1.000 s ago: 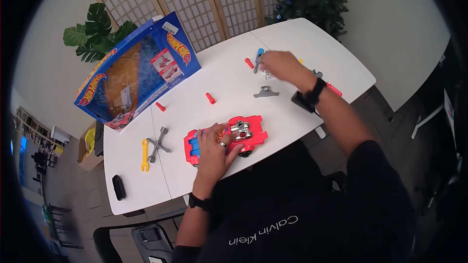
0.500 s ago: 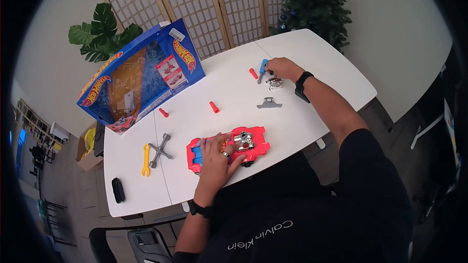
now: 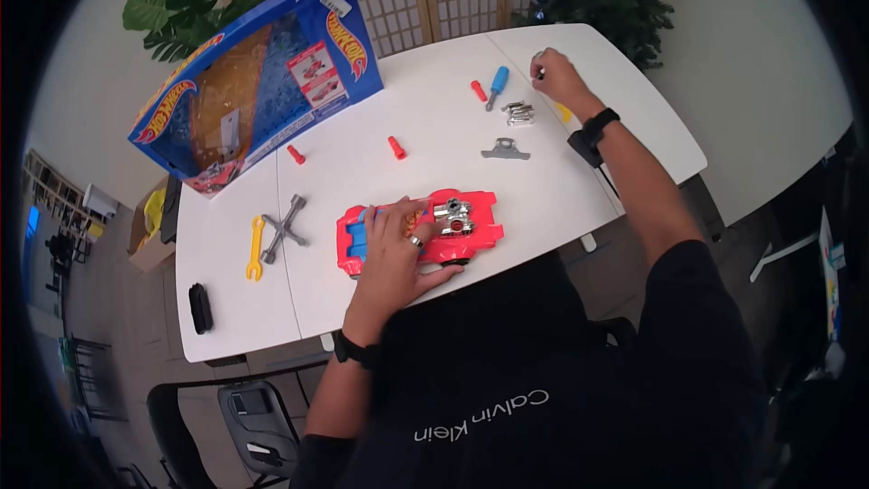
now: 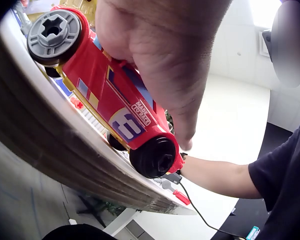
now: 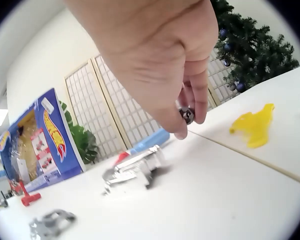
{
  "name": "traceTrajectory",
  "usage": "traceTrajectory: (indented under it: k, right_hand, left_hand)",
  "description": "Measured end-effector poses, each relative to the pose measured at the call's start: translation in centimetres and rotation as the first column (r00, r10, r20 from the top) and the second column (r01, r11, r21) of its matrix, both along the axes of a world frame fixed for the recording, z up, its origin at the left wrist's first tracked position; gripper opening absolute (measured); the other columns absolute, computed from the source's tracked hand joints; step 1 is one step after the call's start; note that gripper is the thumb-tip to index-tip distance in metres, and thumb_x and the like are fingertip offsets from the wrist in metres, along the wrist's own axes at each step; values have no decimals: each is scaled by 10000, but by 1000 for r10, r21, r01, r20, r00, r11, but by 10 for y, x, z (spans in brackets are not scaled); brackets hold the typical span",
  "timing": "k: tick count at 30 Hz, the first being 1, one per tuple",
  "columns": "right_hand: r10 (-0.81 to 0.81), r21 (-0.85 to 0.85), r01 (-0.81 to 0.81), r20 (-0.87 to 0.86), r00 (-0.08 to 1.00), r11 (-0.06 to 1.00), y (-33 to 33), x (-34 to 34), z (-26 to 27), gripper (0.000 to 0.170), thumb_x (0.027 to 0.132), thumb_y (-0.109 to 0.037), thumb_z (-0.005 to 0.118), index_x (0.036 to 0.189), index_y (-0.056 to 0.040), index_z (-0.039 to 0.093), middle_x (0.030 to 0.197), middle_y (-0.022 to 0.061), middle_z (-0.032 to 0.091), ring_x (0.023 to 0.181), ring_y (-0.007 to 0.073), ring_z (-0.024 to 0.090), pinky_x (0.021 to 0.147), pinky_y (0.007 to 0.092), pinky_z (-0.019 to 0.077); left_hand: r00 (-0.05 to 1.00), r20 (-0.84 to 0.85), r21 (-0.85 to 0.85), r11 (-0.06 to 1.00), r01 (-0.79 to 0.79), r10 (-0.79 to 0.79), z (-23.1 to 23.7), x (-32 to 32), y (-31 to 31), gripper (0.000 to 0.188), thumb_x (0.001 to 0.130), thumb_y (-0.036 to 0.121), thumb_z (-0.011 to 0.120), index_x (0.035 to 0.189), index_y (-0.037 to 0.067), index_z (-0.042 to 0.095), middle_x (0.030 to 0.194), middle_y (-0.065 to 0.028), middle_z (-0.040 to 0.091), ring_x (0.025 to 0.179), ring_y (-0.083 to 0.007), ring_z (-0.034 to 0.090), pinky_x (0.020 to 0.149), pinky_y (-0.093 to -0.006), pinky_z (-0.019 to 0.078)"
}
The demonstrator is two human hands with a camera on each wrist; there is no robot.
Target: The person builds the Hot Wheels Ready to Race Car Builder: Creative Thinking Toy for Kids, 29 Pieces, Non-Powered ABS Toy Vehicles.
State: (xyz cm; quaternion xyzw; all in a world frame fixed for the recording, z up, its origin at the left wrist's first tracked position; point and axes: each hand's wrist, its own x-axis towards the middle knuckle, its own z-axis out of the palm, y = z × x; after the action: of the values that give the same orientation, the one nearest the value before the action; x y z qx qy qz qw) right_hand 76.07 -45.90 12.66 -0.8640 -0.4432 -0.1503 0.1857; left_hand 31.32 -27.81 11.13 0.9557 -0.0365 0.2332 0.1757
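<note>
My left hand rests over the red toy car, its fingers spread across the top and its thumb stretched along the near side. In the left wrist view, the car's side shows a grey wheel and a black wheel. At the far right of the table, my right hand pinches a small dark round piece between thumb and fingers, raised over the tabletop. Near it lie a blue-handled screwdriver, a chrome engine-like part and a yellow piece.
Red bolts lie mid-table, with a grey toy bumper-like part to their right. A grey cross wrench, a yellow wrench and a black case lie at left. A blue Hot Wheels box stands behind.
My right hand has moved away from the screwdriver, to the right and back. The left hand stays on the car, its thumb now straighter. The head view has shifted.
</note>
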Motion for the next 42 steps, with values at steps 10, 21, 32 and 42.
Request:
traceTrajectory:
  k: [10,21,32,42]
  right_hand:
    - [615,99,-654,-468,635,750,-9,-246,107,163,885,-25,797,1045,-1,773,1043,115,694,947,273,746,866,363,632]
    - [573,-172,-644,-330,751,745,4,-273,84,211,912,-49,789,1118,-8,769,1127,119,724,1013,327,732,905,404,590]
    - [712,-233,-713,-104,694,661,10,-280,69,72,847,51,689,892,33,742,1033,158,691,1011,338,707,898,416,590]
    - [423,-429,-380,3,906,819,11,-290,71,232,1012,-242,706,923,-38,770,1023,93,712,1003,270,680,829,395,569]
  left_hand:
    - [999,37,-61,998,3,-1,-12,0,6,661,716,503,946,1206,120,719,1457,-95,580,1420,-393,523,1204,-725,293]
    - [999,40,-37,999,20,-19,-13,0,9,626,708,474,951,1165,108,729,1469,-76,577,1419,-410,532,1199,-734,327]
    - [999,36,-27,1000,13,-12,-16,0,10,601,729,466,942,1160,112,718,1479,-80,569,1408,-393,527,1210,-725,324]
    - [997,74,-22,999,23,-22,-17,0,10,612,744,464,936,1163,95,685,1491,-102,566,1399,-401,524,1210,-718,327]
